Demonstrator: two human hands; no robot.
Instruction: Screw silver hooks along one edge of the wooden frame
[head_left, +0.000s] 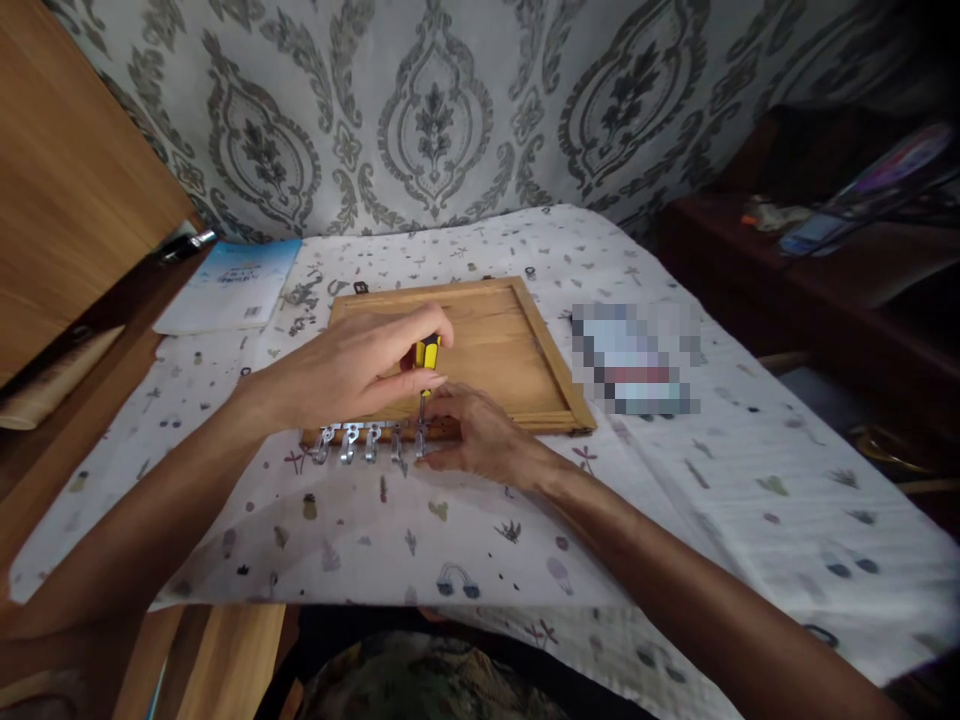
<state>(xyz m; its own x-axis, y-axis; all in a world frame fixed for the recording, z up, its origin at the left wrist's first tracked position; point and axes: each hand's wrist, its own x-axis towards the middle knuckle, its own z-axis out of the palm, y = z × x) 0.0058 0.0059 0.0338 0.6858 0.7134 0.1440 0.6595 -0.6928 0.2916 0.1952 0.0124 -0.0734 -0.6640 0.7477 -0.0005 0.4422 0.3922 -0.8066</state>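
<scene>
A wooden frame board (pixel 495 340) lies flat on the patterned cloth. Several metal hooks (pixel 360 440) hang off its near edge in a row. My left hand (pixel 352 365) is closed round a yellow and black screwdriver (pixel 426 355), held upright with its tip down at the rightmost hook (pixel 420 437). My right hand (pixel 480 430) rests on the board's near edge beside that hook, its fingers pinched around the hook and the screwdriver's tip.
A light blue booklet (pixel 236 285) lies at the back left, with small metal parts (pixel 304 300) scattered beside it. A blurred packet (pixel 637 360) sits right of the board. A wooden cabinet (pixel 67 170) stands at the left, dark furniture (pixel 825 270) at the right.
</scene>
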